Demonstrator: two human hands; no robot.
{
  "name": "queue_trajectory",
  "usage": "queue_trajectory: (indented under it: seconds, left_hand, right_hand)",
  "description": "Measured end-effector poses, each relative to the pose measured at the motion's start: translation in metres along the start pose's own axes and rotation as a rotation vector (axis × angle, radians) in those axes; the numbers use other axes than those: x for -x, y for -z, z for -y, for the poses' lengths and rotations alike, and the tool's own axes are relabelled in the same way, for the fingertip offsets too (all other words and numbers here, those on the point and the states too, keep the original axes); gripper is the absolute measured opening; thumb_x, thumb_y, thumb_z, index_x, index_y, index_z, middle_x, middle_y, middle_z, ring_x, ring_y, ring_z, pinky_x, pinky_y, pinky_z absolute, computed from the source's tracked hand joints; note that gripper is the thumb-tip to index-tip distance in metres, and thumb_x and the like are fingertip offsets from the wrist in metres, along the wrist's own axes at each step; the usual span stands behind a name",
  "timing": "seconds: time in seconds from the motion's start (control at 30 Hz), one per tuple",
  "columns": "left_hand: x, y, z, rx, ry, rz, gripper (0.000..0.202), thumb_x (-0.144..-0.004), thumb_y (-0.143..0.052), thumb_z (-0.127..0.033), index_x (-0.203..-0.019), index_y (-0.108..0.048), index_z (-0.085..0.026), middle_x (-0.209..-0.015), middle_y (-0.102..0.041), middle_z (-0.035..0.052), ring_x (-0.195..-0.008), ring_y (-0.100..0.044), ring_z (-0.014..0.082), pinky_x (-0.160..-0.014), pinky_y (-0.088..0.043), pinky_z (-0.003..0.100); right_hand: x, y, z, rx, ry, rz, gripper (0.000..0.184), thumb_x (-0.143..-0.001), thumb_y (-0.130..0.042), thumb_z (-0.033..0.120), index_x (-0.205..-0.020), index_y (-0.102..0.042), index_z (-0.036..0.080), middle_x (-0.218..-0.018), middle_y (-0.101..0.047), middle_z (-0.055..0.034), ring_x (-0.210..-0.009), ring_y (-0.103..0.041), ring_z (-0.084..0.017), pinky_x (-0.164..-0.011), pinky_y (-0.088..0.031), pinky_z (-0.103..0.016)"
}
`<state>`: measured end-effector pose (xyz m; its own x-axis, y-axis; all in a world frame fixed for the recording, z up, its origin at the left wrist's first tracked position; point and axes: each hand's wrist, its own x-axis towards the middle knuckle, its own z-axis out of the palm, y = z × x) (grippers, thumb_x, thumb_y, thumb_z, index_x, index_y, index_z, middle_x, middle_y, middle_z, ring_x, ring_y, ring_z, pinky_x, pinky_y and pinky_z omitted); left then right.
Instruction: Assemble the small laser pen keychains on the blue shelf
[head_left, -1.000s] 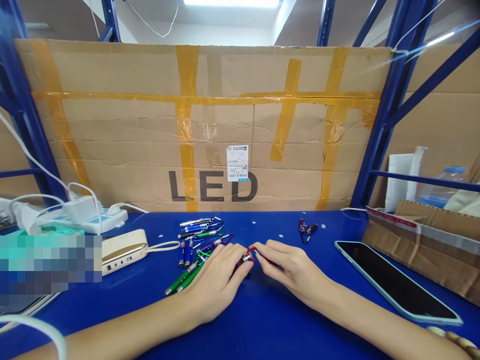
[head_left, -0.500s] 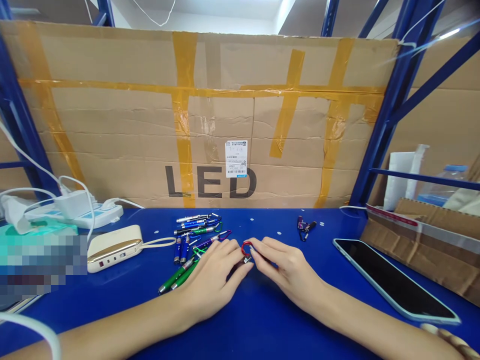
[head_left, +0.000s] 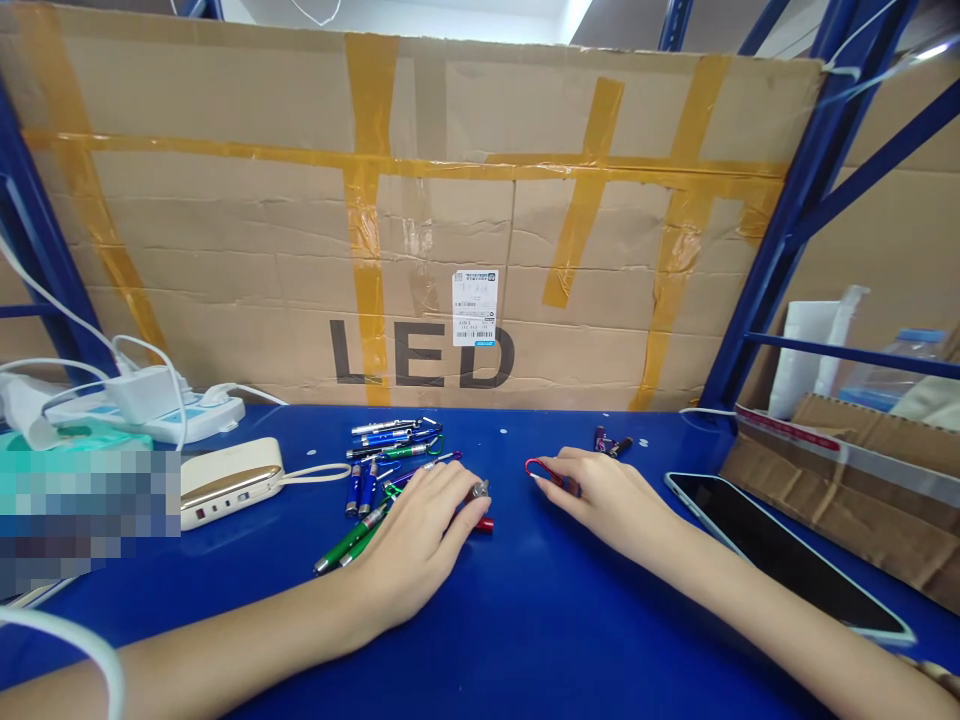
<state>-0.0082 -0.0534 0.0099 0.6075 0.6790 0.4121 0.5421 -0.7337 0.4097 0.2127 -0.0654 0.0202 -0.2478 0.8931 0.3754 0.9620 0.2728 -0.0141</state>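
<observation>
My left hand (head_left: pixel 424 525) rests on the blue table with its fingers closed around a small red keychain torch (head_left: pixel 480 508), whose silver end pokes out by the fingertips. My right hand (head_left: pixel 604 495) is a little to the right, pinching a red carabiner clip (head_left: pixel 541 470) that is apart from the torch. A pile of several small blue, green, silver and purple keychain torches (head_left: pixel 386 460) lies just left of my left hand. Two or three dark purple torches (head_left: pixel 611 442) lie behind my right hand.
A large taped cardboard box marked LED (head_left: pixel 420 230) stands at the back. A cream power bank (head_left: pixel 229 480) and a white power strip (head_left: pixel 142 410) sit at the left. A phone (head_left: pixel 780 555) lies at the right, next to a cardboard box (head_left: pixel 847 480). Blue rack posts (head_left: pixel 780 230) flank the table.
My hands have moved apart. The red carabiner has come off the torch and gone right with my right hand; the torch stays in my left. The view tilted slightly down.
</observation>
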Motion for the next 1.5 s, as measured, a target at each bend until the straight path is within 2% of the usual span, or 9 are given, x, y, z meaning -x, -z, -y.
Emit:
queue_trajectory:
  seconds: [0.17, 0.37, 0.53, 0.7, 0.83, 0.93, 1.07, 1.3, 1.5]
  left_hand:
    - [0.0, 0.001, 0.001, 0.01, -0.025, 0.022, 0.029, -0.095, -0.026, -0.032, -0.077, -0.047, -0.02, -0.085, -0.054, 0.0005, -0.083, -0.048, 0.0165, -0.078, -0.036, 0.032]
    - [0.0, 0.003, 0.0, -0.009, -0.082, 0.082, 0.029, -0.095, -0.024, -0.025, -0.081, -0.049, -0.02, -0.087, -0.053, -0.0004, -0.084, -0.048, 0.015, -0.087, -0.031, 0.034]
    - [0.001, 0.001, 0.002, -0.028, -0.157, 0.135, 0.03, -0.095, -0.024, -0.028, -0.08, -0.049, -0.02, -0.087, -0.051, 0.0011, -0.084, -0.046, 0.0157, -0.081, -0.034, 0.032]
    - [0.001, 0.0, 0.003, -0.011, -0.212, 0.139, 0.03, -0.095, -0.025, -0.028, -0.083, -0.051, -0.02, -0.089, -0.052, 0.0008, -0.084, -0.047, 0.0147, -0.078, -0.035, 0.029]
    - [-0.001, -0.002, 0.006, -0.035, -0.104, 0.036, 0.025, -0.084, -0.05, -0.043, -0.099, -0.053, -0.023, -0.099, -0.054, 0.0011, -0.093, -0.047, 0.0187, -0.081, -0.036, 0.033]
    - [-0.003, -0.006, 0.01, -0.078, -0.029, 0.032, 0.027, -0.076, -0.06, -0.044, -0.095, -0.058, -0.024, -0.096, -0.054, 0.001, -0.092, -0.048, 0.0206, -0.08, -0.037, 0.034]
    - [-0.004, -0.007, 0.013, -0.021, -0.031, 0.071, 0.013, -0.085, -0.052, -0.031, -0.082, -0.059, -0.021, -0.086, -0.057, 0.0003, -0.086, -0.052, 0.0167, -0.08, -0.04, 0.031]
    - [-0.001, -0.003, 0.006, 0.22, -0.059, 0.013, 0.005, -0.088, -0.046, -0.025, -0.089, -0.05, -0.022, -0.086, -0.059, -0.0023, -0.077, -0.057, 0.0112, -0.073, -0.044, 0.023]
    - [0.001, 0.0, 0.0, 0.157, -0.025, 0.044, 0.005, -0.09, -0.038, -0.024, -0.093, -0.043, -0.023, -0.087, -0.059, -0.001, -0.08, -0.056, 0.0135, -0.073, -0.044, 0.026]
  right_hand:
    - [0.002, -0.002, -0.01, 0.046, 0.024, -0.109, 0.022, -0.083, -0.054, 0.032, -0.094, -0.069, 0.019, -0.084, -0.064, -0.0075, -0.069, -0.063, -0.02, -0.049, -0.045, -0.026]
    - [0.003, 0.006, 0.014, -0.617, 0.285, -0.205, 0.023, -0.087, -0.052, 0.031, -0.103, -0.066, 0.023, -0.089, -0.06, -0.0039, -0.076, -0.059, -0.014, -0.064, -0.049, -0.025]
    - [0.004, -0.001, 0.03, -0.825, 0.331, -0.189, 0.016, -0.082, -0.059, 0.027, -0.089, -0.071, 0.019, -0.08, -0.059, -0.0035, -0.071, -0.056, -0.012, -0.062, -0.048, -0.024]
    - [0.005, -0.001, 0.034, -0.853, 0.325, -0.199, 0.013, -0.079, -0.063, 0.028, -0.079, -0.07, 0.017, -0.076, -0.058, -0.0027, -0.062, -0.054, -0.01, -0.053, -0.046, -0.022]
    - [0.003, 0.001, 0.032, -0.81, 0.272, -0.293, 0.013, -0.081, -0.06, 0.028, -0.078, -0.068, 0.018, -0.076, -0.061, -0.0026, -0.063, -0.055, -0.01, -0.053, -0.046, -0.022]
    - [-0.001, -0.001, 0.023, -0.765, 0.193, -0.344, 0.012, -0.081, -0.06, 0.028, -0.078, -0.068, 0.019, -0.078, -0.062, -0.0031, -0.068, -0.057, -0.012, -0.054, -0.046, -0.023]
    - [-0.005, -0.004, 0.014, -0.74, 0.112, -0.35, 0.013, -0.08, -0.061, 0.029, -0.078, -0.07, 0.021, -0.081, -0.064, -0.0037, -0.072, -0.06, -0.014, -0.054, -0.047, -0.024]
    - [0.001, 0.002, 0.027, -0.837, 0.172, -0.35, 0.011, -0.078, -0.063, 0.028, -0.075, -0.07, 0.02, -0.077, -0.065, -0.003, -0.069, -0.06, -0.014, -0.054, -0.048, -0.024]
    - [0.006, 0.005, 0.037, -0.854, 0.208, -0.295, 0.012, -0.078, -0.063, 0.029, -0.074, -0.07, 0.02, -0.074, -0.065, -0.0024, -0.068, -0.059, -0.013, -0.057, -0.047, -0.024]
